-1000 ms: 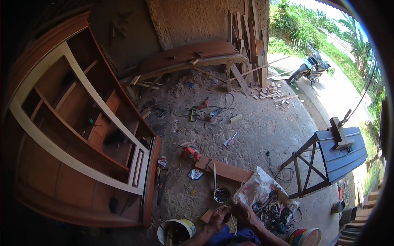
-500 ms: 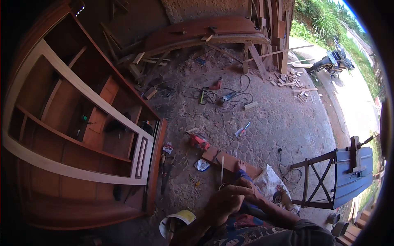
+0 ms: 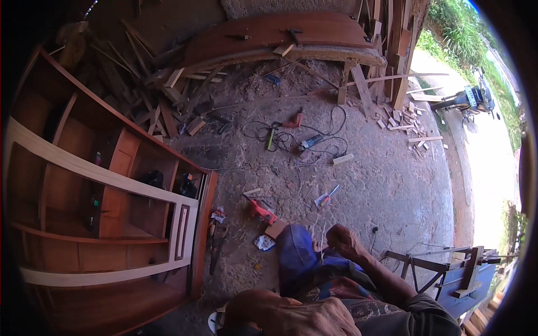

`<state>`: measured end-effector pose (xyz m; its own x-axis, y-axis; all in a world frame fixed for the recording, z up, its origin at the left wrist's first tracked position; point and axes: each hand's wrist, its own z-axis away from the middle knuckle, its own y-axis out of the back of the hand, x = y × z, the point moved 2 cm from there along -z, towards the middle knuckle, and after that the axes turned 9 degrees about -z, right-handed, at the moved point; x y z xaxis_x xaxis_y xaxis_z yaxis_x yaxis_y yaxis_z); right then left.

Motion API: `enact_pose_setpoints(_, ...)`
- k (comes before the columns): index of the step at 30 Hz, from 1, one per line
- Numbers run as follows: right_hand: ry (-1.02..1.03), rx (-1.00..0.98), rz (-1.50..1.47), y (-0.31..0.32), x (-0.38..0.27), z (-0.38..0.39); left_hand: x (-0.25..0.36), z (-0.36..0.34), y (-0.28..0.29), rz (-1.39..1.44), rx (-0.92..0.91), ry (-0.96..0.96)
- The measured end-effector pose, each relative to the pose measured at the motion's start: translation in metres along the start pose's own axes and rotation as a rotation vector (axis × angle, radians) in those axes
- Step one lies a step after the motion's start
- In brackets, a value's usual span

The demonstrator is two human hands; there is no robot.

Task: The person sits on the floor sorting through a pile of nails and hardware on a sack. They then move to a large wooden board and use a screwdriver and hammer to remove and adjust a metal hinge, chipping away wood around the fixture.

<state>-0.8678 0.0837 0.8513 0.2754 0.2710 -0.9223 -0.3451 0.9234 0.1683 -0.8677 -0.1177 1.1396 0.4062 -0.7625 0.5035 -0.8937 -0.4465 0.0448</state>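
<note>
My right hand (image 3: 344, 242) is closed in a fist above my lap, beside a thin pale strip (image 3: 323, 246). Whether the fist grips that strip is unclear. Close to the lower edge, my left hand (image 3: 316, 318) shows mostly its back, with the fingers curled under and whatever they hold hidden. My knee in blue cloth (image 3: 297, 252) covers most of a brown wooden board (image 3: 275, 229), leaving one end in sight. Touching that end is a red power tool (image 3: 260, 211). A white-and-blue packet (image 3: 264, 242) lies beside the knee.
A wooden cabinet frame (image 3: 204, 224) takes up the left side. Cables surround a blue grinder (image 3: 310, 142) and a red drill (image 3: 293, 119) on the floor. A screwdriver (image 3: 328, 197) lies nearer. At right stands a blue-topped stand (image 3: 465, 285); a bench (image 3: 269, 42) stands behind.
My hands have parted: the left came back toward my body, the right moved slightly right and up. My knee now covers the board where my foot showed. The view has shifted.
</note>
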Motion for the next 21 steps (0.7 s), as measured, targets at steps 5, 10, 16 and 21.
enact_pose_setpoints(5,-0.042,-0.154,-0.339,-0.009,-0.030,-0.106,-0.021,0.024,0.080,-0.085,0.054,0.066)
enact_pose_setpoints(10,-0.127,-0.042,-0.560,0.017,-0.043,-0.212,-0.081,0.143,0.177,-0.353,0.848,0.638)
enact_pose_setpoints(16,-0.210,-0.125,-0.631,0.004,-0.078,-0.348,-0.195,0.284,0.300,-0.166,1.172,1.256)
enact_pose_setpoints(21,-0.055,-0.180,-0.499,-0.013,-0.139,-0.444,-0.232,0.277,0.388,0.040,1.462,1.158)
